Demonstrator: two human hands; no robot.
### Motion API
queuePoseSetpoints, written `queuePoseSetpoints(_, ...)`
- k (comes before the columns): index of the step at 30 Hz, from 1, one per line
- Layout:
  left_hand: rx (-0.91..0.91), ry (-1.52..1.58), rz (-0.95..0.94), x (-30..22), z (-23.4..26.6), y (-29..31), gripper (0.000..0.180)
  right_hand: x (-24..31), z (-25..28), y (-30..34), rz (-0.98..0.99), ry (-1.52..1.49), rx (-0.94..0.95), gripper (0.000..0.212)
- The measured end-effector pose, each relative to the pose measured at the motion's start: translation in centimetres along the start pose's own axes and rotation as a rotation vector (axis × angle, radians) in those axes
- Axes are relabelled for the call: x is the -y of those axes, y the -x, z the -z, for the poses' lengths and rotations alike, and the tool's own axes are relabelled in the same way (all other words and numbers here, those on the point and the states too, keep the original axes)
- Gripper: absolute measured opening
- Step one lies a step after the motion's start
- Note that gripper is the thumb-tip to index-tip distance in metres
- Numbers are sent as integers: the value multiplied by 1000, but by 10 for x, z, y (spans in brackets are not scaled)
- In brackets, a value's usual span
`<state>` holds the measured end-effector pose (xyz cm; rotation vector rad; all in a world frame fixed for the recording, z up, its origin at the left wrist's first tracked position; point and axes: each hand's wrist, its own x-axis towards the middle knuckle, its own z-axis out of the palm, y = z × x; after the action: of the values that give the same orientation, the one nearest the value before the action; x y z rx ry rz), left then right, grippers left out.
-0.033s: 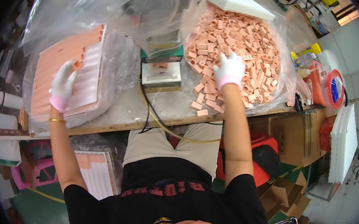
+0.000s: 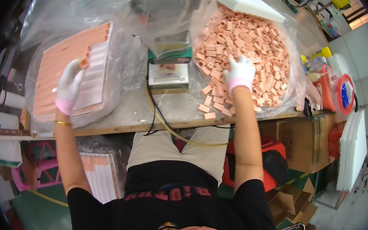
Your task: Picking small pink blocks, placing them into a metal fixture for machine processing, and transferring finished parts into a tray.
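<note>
My left hand [image 2: 69, 84], in a white glove with a pink cuff, pinches a small hollow peach-coloured plastic block [image 2: 83, 63] between thumb and fingers. It is over a white ridged tray [image 2: 95, 73], where rows of like peach blocks [image 2: 56, 65] lie packed side by side; the right part of the tray shows bare ridges. On the other side, my right hand [image 2: 242, 74], gloved the same way, rests on a big heap of loose peach blocks [image 2: 265, 52]. Its fingers are apart and point away from me; whether the fingertips touch a block is hidden.
Between tray and heap stands a small device with a white top plate [image 2: 168, 74]; a yellowish hose [image 2: 161, 119] and black cable hang over the table edge. White trays [image 2: 248, 1] are stacked behind the heap. Clear plastic sheeting [image 2: 93, 0] covers the back left. Red containers [image 2: 328, 91] stand right.
The view has shifted slightly. My left hand with its block has moved a little farther up along the tray's row edge. My right hand stays on the heap.
</note>
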<state>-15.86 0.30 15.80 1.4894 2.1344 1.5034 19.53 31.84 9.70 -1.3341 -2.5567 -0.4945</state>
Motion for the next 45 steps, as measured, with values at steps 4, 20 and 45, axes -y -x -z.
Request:
queuePoseSetpoints(4, 219, 677, 198, -38, -72, 17, 36, -11, -6, -6, 118, -47, -84, 23)
queuePoseSetpoints(20, 452, 859, 478, -51, -195, 39, 45, 88, 28, 53, 34, -1702, 304, 40)
queuePoseSetpoints(45, 81, 278, 178, 62, -206, -28, 51, 129, -28, -18, 12, -1538, 74, 37)
